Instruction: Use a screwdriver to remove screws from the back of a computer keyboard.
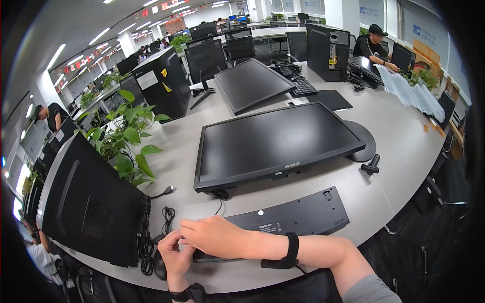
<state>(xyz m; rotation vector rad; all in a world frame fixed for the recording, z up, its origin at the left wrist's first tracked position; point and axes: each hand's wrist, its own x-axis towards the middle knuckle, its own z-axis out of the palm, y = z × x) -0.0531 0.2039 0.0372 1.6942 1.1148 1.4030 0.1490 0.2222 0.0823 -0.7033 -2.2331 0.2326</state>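
A black keyboard (298, 214) lies upside down near the table's front edge. Over its left end my two hands meet with fingertips together. My right hand (214, 236) reaches across from the right, its fingers closed in a pinch. My left hand (175, 255) comes up from below, thumb and fingers curled closed against the right one. Whatever is between them is hidden. Beside my left hand are a black mouse (159, 266), partly covered, and a coiled black cable (168, 217). Another bundled cable (145, 237) hangs by the computer tower.
A black computer tower (93, 207) stands at left, a leafy plant (131, 134) behind it. One monitor (278, 144) lies screen up beyond the keyboard; another monitor (252, 85) lies farther back. A small black stand part (371, 165) is at right. Two people work farther off.
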